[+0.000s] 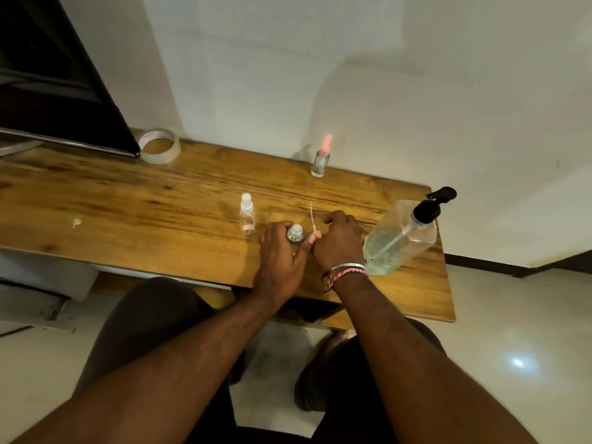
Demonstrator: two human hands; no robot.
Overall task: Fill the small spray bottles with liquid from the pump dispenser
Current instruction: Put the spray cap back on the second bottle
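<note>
The left hand (282,251) curls around an uncapped small spray bottle (295,233) standing on the desk (128,200), its threaded neck open to the air. Just at three o'clock of it, the right hand (338,241) pinches the removed pink spray head (315,233) between fingertips, its thin white dip tube (311,213) pointing toward twelve o'clock. This bottle looks to be mid-step: opened, though whether it holds liquid yet is hard to tell under the fingers.

At twelve o'clock, near the wall, a capped bottle with a pink top (321,160) stands apart and appears to hold clear liquid, so it is probably done. At nine o'clock of the hands, a second bottle with a clear cap (247,214) looks empty, likely waiting its turn. The pump dispenser (400,235) sits at three o'clock, near the desk's right edge, roughly half full, its nozzle untouched.

The small bottles are clear, smooth, round-shouldered cylinders. The dispenser is a squarish transparent plastic body with a black pump head. The desk is warm, grained wood with dark streaks. A roll of clear tape (160,145) lies at ten o'clock beside a dark screen (57,75).
</note>
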